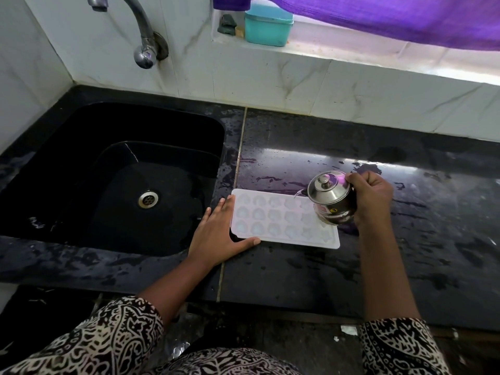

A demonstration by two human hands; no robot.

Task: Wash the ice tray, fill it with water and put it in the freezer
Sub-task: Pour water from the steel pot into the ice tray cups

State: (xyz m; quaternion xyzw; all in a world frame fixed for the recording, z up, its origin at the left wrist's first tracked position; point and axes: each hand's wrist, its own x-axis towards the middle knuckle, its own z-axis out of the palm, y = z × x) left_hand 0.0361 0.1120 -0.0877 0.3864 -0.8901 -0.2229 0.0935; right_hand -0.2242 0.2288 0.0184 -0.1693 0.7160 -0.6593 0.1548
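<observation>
The white ice tray (278, 220) lies flat on the wet black surface (405, 253), just beside the right rim of the sink (121, 185) and about midway between the back and front edges. The left hand (216, 234) touches the tray's left end, its fingers (226, 205) straight and its thumb laid along the tray's front edge. The right hand (370, 196) has its fingers curled round a small lidded steel pot (331, 198), tilted over the tray's right end. A thin stream of water runs from the pot's rim into a back cell. The tap (140, 28) stands above the sink on the back wall.
</observation>
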